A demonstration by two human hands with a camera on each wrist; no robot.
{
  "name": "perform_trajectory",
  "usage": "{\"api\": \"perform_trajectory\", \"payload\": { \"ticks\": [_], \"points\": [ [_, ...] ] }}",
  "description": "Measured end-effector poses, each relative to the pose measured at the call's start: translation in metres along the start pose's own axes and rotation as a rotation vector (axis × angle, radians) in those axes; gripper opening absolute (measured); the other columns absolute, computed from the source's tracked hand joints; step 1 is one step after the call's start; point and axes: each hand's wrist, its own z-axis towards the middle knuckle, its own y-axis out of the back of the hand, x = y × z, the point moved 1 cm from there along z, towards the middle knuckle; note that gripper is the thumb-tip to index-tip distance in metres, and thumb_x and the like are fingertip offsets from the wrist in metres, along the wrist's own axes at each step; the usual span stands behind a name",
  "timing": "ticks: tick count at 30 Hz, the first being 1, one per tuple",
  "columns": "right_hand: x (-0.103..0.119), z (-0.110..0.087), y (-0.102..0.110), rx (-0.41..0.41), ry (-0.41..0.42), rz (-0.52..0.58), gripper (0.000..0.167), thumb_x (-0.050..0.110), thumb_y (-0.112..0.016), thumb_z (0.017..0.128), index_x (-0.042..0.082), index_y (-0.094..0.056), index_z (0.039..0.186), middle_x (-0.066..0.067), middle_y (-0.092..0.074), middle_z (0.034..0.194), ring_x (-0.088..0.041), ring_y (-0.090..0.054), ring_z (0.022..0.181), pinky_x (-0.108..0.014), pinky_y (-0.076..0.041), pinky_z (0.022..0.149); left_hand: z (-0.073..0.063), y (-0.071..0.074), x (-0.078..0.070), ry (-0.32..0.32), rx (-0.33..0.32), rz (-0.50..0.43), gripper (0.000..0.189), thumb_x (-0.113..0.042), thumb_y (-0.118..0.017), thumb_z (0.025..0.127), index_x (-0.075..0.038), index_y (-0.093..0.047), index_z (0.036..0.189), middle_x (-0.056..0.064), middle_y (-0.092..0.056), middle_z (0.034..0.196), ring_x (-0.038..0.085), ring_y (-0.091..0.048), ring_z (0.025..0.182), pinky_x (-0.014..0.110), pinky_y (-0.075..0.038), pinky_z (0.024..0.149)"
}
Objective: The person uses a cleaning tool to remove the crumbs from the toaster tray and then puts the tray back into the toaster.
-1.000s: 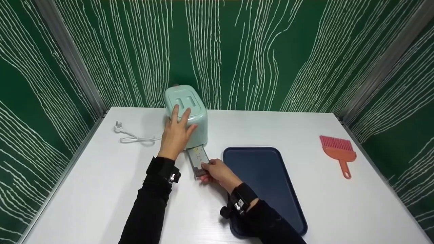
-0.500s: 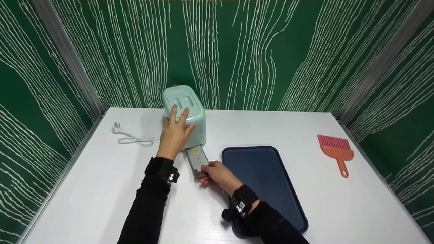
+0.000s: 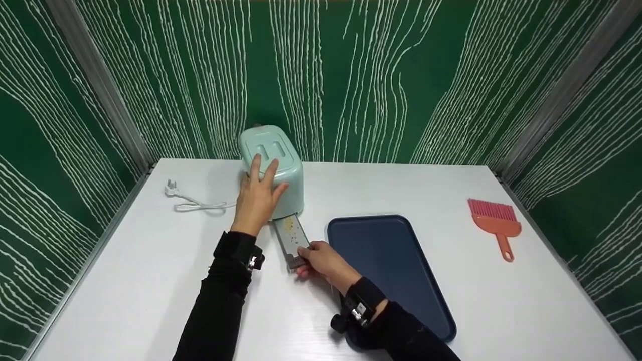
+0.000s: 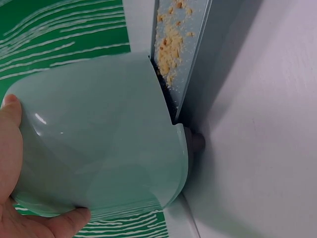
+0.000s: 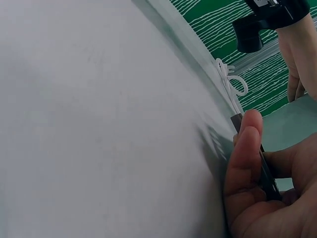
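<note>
A mint-green toaster [image 3: 288, 193] stands at the back left of the white table, its lid [image 3: 271, 150] on top. My left hand [image 3: 256, 203] rests on it with spread, straight fingers, the thumb to the right; the left wrist view shows the thumb and another finger touching opposite sides of the toaster [image 4: 99, 134]. A grey crumb tray [image 3: 292, 238] sticks out of the toaster's near end at the base, with yellow and brown crumbs [image 4: 171, 49] on it. My right hand [image 3: 321, 260] pinches the tray's dark outer end, thumb above and fingers below.
A navy blue serving tray [image 3: 378, 250] lies to the right, partly under the right forearm. Farther right is an orange hand brush [image 3: 499, 228] with pink bristles. The toaster's white cord [image 3: 200, 205] and plug [image 3: 171, 188] lie left of it. Green patterned walls enclose the back and sides.
My right hand has moved slightly toward the front, and the crumb tray has slid a little farther out of the toaster. My left hand keeps its place on the toaster.
</note>
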Motion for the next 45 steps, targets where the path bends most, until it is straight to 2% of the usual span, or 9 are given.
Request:
{"api": "perform_trajectory", "payload": {
  "ticks": [15, 22, 31, 45],
  "points": [
    [-0.003, -0.008, 0.001, 0.013, 0.027, -0.020, 0.022, 0.010, -0.051, 0.113, -0.009, -0.053, 0.125, -0.009, -0.067, 0.083, -0.008, -0.069, 0.061, -0.019, -0.057, 0.056, 0.000, 0.001, -0.002, 0.015, 0.020, -0.005, 0.064, -0.049, -0.057, 0.109, -0.019, -0.044, 0.164, 0.023, -0.024, 0.175, 0.071, -0.043, 0.140, 0.072, -0.055, 0.100],
    [-0.005, -0.013, 0.001, 0.028, 0.021, 0.027, 0.018, 0.008, -0.049, 0.113, -0.008, -0.050, 0.122, -0.010, -0.069, 0.084, -0.009, -0.072, 0.062, -0.019, -0.059, 0.059, -0.002, 0.000, -0.002, -0.018, -0.019, -0.017, 0.062, -0.047, -0.059, 0.108, -0.017, -0.047, 0.162, 0.025, -0.028, 0.173, 0.069, -0.046, 0.138, 0.071, -0.056, 0.098],
    [-0.009, -0.026, 0.003, 0.027, 0.003, 0.040, 0.021, 0.010, -0.050, 0.113, -0.010, -0.049, 0.122, -0.015, -0.067, 0.089, -0.013, -0.073, 0.064, -0.024, -0.064, 0.064, -0.001, 0.000, -0.002, -0.002, 0.014, -0.011, 0.063, -0.048, -0.057, 0.109, -0.017, -0.045, 0.163, 0.025, -0.024, 0.174, 0.070, -0.044, 0.140, 0.071, -0.055, 0.100],
    [-0.009, -0.037, 0.008, 0.044, 0.017, 0.055, 0.021, 0.012, -0.051, 0.113, -0.008, -0.050, 0.121, -0.014, -0.068, 0.088, -0.013, -0.075, 0.067, -0.023, -0.063, 0.065, 0.000, 0.001, -0.002, 0.029, 0.037, -0.024, 0.064, -0.048, -0.057, 0.109, -0.020, -0.043, 0.165, 0.022, -0.020, 0.176, 0.070, -0.041, 0.143, 0.071, -0.055, 0.100]
  ]
}}
